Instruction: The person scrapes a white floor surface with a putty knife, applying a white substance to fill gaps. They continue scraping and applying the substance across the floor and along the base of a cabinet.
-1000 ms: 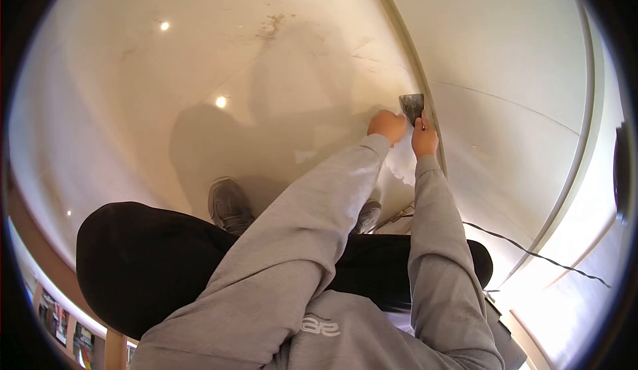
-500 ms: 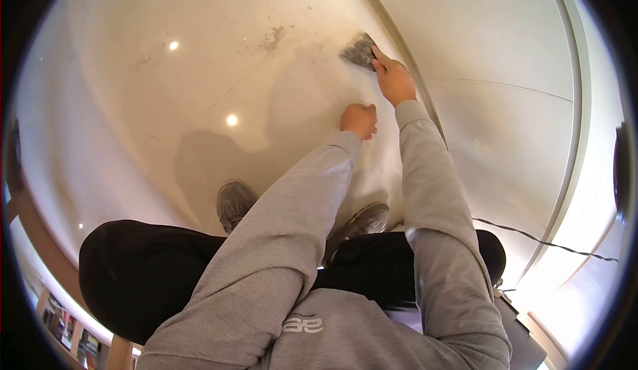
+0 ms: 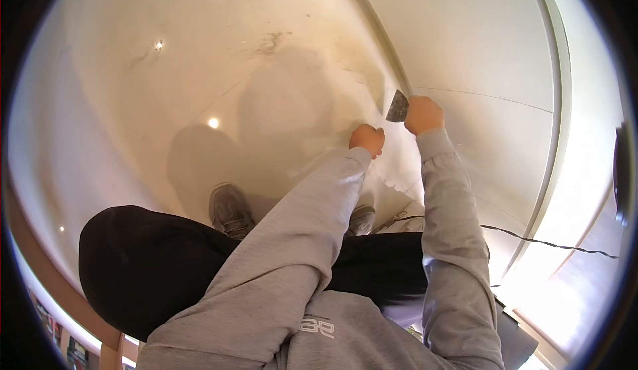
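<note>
Scraper (image 3: pixel 397 107) near the strip (image 3: pixel 382 38), the right hand (image 3: pixel 426 115) closed round it, could nick the nearby left hand (image 3: pixel 367 140), curled with any contents hidden from me, should a hard push make it skid.

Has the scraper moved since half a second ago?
Yes: the scraper has moved down and to the picture's right, farther from the dark stain.

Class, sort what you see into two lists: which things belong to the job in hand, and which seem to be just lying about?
Job in hand:
- scraper, held in the right hand
- left hand, curled nearby
- stained pale surface

Seemingly just lying about:
- dark cable
- dark object at the right edge, unclear what
</note>
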{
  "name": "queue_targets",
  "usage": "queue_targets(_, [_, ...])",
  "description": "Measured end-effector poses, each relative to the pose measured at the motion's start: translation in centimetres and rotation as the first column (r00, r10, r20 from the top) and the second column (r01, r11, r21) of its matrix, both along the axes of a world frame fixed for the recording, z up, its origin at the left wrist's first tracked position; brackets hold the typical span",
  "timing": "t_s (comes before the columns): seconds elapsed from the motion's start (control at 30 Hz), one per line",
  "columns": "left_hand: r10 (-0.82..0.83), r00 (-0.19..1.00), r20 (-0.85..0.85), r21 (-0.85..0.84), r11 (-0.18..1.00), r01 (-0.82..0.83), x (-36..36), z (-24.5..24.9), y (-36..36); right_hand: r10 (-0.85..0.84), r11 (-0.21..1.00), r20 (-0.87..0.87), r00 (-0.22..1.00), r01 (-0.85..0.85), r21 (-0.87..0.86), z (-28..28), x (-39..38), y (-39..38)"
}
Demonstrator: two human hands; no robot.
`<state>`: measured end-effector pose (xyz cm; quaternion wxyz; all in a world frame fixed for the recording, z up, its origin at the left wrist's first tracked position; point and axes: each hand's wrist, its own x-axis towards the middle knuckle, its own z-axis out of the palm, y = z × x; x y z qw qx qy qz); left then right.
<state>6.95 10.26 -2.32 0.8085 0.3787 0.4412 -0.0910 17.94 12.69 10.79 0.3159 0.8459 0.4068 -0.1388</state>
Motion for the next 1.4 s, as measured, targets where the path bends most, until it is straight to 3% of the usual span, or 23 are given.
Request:
queue_targets(0.07, [-0.041, 0.999, 0.002, 0.027, 0.999, 0.041, -0.6, 0.1, -0.6, 0.092, 0.994, 0.108, 0.99, -0.086, -0.061, -0.8, -0.4, 1.7])
queue_targets(0.23, [-0.073, 0.996, -0.056, 0.158, 0.984, 0.081, -1.3, -1.1, -0.7, 0.289, 0.945, 0.068, 0.955, -0.273, -0.182, -2.9, -5.5, 8.8])
queue_targets(0.27, [-0.019, 0.994, -0.105, 0.37, 0.927, 0.057, -1.8, -0.6, -0.6, 0.288, 0.942, 0.053, 0.956, -0.273, -0.194, -3.5, -6.8, 10.6])
queue_targets(0.33, [0.044, 0.989, -0.142, 0.57, 0.82, 0.046, -2.2, 0.2, 0.2, 0.287, 0.941, 0.038, 0.957, -0.274, -0.199, -2.8, -7.8, 13.0])
queue_targets(0.4, [-0.149, 0.983, -0.108, 0.456, 0.871, 0.182, -1.9, 0.1, 1.6, 0.379, 0.925, 0.034, 0.925, -0.378, -0.043, -0.6, -8.5, 14.7])
queue_targets(0.43, [-0.211, 0.973, -0.091, 0.416, 0.88, 0.229, -1.8, 0.0, 1.9, 0.382, 0.924, 0.033, 0.924, -0.381, -0.045, 0.4, -8.3, 14.8])
queue_targets(0.5, [0.012, 1.0, -0.005, 0.021, 1.0, -0.012, -1.1, -0.6, 2.1, 0.28, 0.957, -0.165, 0.946, -0.263, 0.118, 3.0, -5.9, 14.2])
queue_targets(0.6, [0.115, 0.993, -0.036, -0.051, 0.992, -0.117, -1.3, -0.6, 2.8, 0.115, 0.989, -0.142, 0.983, -0.1, 0.107, 1.5, -0.3, 9.8])
queue_targets(0.73, [0.172, 0.984, -0.05, -0.051, 0.983, -0.174, -1.4, -0.9, 3.3, 0.003, 0.995, -0.155, 0.988, 0.013, 0.102, 3.2, -0.4, 2.3])
queue_targets(0.8, [0.2, 0.979, -0.035, -0.055, 0.978, -0.202, -0.9, -1.8, 2.8, 0.223, 0.963, -0.012, 0.975, -0.218, 0.16, 3.6, -0.7, -0.1])
queue_targets(0.83, [0.191, 0.981, -0.034, -0.059, 0.979, -0.193, -0.9, -1.5, 2.5, 0.214, 0.965, -0.01, 0.977, -0.21, 0.156, 3.2, -0.8, -0.5])
queue_targets(0.9, [0.164, 0.984, -0.063, -0.034, 0.985, -0.166, -1.3, -0.8, 2.8, 0.291, 0.95, 0.148, 0.945, -0.304, 0.076, 1.5, -1.6, 0.1])
queue_targets(1.03, [0.123, 0.991, -0.057, -0.026, 0.992, -0.125, -0.8, -1.1, 1.6, 0.311, 0.939, 0.251, 0.917, -0.337, 0.066, -2.8, -1.3, 1.5])
queue_targets(1.1, [0.105, 0.994, -0.026, 0.025, 0.994, -0.105, -1.5, -0.3, 1.8, 0.397, 0.902, 0.271, 0.877, -0.428, 0.062, -4.2, -0.9, 2.2])
queue_targets(1.2, [0.11, 0.993, -0.05, 0.093, 0.99, -0.105, -1.7, -1.1, 1.8, 0.326, 0.939, 0.344, 0.881, -0.343, -0.01, -6.7, -0.6, 3.1])
queue_targets(1.33, [0.094, 0.991, -0.091, 0.181, 0.981, -0.077, -2.0, -2.1, 2.1, 0.303, 0.938, 0.213, 0.929, -0.33, 0.105, -6.4, -3.4, 3.5])
queue_targets(1.4, [0.049, 0.996, -0.08, 0.27, 0.963, -0.026, -1.5, -4.0, 1.6, 0.451, 0.864, 0.046, 0.891, -0.449, 0.227, -3.9, -6.6, 3.4])
